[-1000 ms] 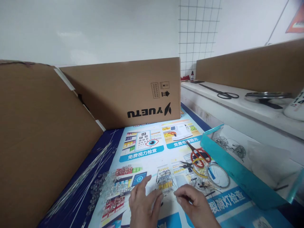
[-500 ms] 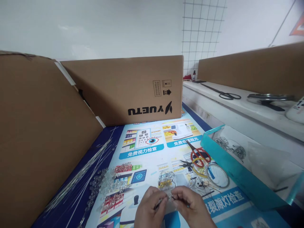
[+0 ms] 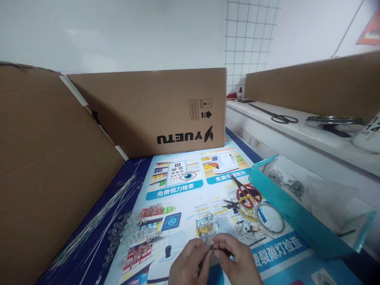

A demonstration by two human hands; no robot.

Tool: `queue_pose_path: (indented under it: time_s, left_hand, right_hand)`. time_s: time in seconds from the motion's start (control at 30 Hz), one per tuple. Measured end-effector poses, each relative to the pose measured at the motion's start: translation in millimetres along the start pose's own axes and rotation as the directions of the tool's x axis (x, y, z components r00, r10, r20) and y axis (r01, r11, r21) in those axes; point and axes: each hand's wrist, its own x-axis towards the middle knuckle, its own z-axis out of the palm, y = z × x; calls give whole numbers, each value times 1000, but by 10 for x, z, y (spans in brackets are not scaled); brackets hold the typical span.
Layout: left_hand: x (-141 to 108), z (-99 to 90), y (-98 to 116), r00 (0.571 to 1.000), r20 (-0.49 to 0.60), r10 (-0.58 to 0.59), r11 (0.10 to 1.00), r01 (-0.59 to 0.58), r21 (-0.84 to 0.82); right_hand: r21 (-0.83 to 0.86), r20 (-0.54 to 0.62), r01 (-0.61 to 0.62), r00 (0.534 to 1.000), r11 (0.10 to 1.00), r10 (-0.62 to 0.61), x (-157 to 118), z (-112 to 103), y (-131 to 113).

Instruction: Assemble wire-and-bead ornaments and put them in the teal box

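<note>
At the bottom middle, my left hand (image 3: 190,262) and my right hand (image 3: 236,256) meet fingertip to fingertip. Both are closed in a pinch around something small and dark, too small to name. Just beyond the fingers lies a tangle of thin wire (image 3: 207,223). Red-handled scissors (image 3: 248,196) and yellow-handled pliers (image 3: 245,208) lie to the right of it, beside a ring-shaped coil (image 3: 270,218) and loose wire scraps. Clear beads (image 3: 138,233) are heaped to the left of my hands.
A teal-sided box (image 3: 299,215) with wire bundles and a plastic bag stands at right. Straight wires (image 3: 97,221) lie at left. Cardboard panels (image 3: 142,111) rise at the left and back. Black scissors (image 3: 274,114) rest on the white ledge (image 3: 299,130).
The view has shifted slightly. My fingertips have come closer together over the small piece, and more of the wire tangle shows beyond them.
</note>
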Motion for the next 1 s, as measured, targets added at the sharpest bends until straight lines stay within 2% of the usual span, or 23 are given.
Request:
queue_pose_path:
  time_s: [0.13,0.27,0.43,0.63,0.7,0.83,1.0]
  left_hand:
    - [-26,12,-59,994,1,110,992,-110,62]
    - [19,-30,-12,997,75,26,999,-24,-28]
    - [69,-65,37,997,68,-34,996,40,-82]
    - [53,-63,-23,998,66,24,990,-14,-142]
    - [55,-68,-21,995,99,34,985,-17,-171]
    - [67,-59,20,984,179,-22,969,65,-237]
    - [56,5,40,987,136,-81,945,119,-306]
  right_hand:
    - [61,-25,21,1000,998,-19,5,42,72]
    - [89,-39,9,999,996,-6,12,44,109]
    - [95,30,-18,999,995,15,10,26,113]
    - [119,-8,-4,1000,993,5,14,55,130]
    - [121,-1,-2,1000,993,2,17,51,112]
    - [101,41,-7,999,995,3,23,34,85]
    - [57,38,20,999,998,-22,26,29,112]
